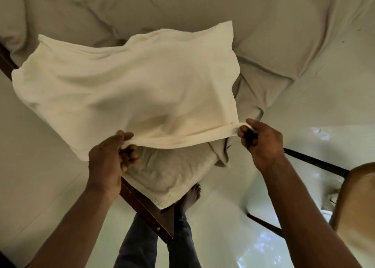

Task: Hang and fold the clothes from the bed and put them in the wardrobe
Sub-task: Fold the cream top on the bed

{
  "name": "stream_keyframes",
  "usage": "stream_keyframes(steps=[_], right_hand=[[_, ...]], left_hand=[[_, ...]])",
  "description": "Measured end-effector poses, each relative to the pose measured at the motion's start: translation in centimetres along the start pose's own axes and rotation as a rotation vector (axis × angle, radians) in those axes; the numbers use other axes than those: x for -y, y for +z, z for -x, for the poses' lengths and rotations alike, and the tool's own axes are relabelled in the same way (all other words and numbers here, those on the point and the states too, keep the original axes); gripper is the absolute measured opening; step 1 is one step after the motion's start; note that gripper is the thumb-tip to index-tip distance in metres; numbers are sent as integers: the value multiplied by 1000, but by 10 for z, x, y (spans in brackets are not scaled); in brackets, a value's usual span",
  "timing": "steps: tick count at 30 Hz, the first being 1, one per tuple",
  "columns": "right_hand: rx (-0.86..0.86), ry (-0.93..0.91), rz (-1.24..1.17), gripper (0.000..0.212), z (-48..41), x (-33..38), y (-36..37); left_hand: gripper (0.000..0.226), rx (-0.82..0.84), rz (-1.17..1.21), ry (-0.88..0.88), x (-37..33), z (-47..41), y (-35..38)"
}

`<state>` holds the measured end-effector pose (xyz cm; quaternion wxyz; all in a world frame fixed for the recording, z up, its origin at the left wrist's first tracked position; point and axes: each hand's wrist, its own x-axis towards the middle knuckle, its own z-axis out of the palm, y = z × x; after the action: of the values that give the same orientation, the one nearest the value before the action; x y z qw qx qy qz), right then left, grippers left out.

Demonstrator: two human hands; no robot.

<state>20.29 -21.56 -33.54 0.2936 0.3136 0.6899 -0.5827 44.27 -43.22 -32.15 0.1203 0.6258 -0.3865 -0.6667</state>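
a cream garment (125,81) hangs spread in the air over the near corner of the bed (203,8), held up by one straight edge that runs taut between the two hands. the rest of the cloth billows away to the far left, blurred, with a ribbed edge along its far side. what kind of garment it is cannot be told, and no label or print on it can be read.

the left hand (109,162) grips the left end of the taut edge, its fingers (129,154) curled tight round a bunched bit of cloth. the right hand (261,142) pinches the right end, fingers (243,133) curled in, thumb on top of the edge.

under the garment lies the corner of the mattress (172,172) in a pale beige sheet, wrinkled. a dark wooden frame (142,204) runs along its near left side and ends in a point by the person's legs. farther off, the bed is covered with a rumpled beige duvet (263,81), deep folds just right of the garment.

a bare foot (190,196) stands close to the mattress corner, with blue jeans (138,247) below it in the view. the floor (233,196) is pale and glossy, with light reflected on it at the near right. a chair (357,206) with a tan seat and thin black legs stands at the right edge.
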Motion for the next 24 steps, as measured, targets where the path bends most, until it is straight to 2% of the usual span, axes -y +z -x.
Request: stream_keyframes(steps=[5, 8, 10, 12, 14, 16, 18, 20, 22, 24], right_hand=[[56, -96, 16, 15, -27, 40, 55], [124, -151, 43, 32, -42, 42, 82], [50, -235, 239, 52, -47, 26, 90], [-128, -306, 450, 59, -43, 7, 90], [-304, -313, 499, 59, -38, -16, 81], [-417, -196, 448, 59, -33, -36, 72], [-404, -62, 341, 52, -30, -50, 68], [-320, 17, 271, 48, -34, -56, 67], [-282, 8, 249, 42, -42, -54, 67], [-295, 0, 182, 25, -47, -45, 68]], left_hand=[[21, 51, -50, -69, -50, -62, 19], [15, 53, -123, -68, -65, -91, 33], [18, 29, -186, -17, -63, -104, 37], [37, -48, -358, 117, -51, -110, 36], [50, -148, -628, 262, -35, -101, 29], [53, -178, -742, 330, -14, -91, 18], [56, -132, -814, 303, 5, -81, 9], [57, -81, -944, 278, 21, -77, 0], [58, -103, -1031, 304, 28, -80, -6], [56, -127, -1031, 299, 26, -83, -6]])
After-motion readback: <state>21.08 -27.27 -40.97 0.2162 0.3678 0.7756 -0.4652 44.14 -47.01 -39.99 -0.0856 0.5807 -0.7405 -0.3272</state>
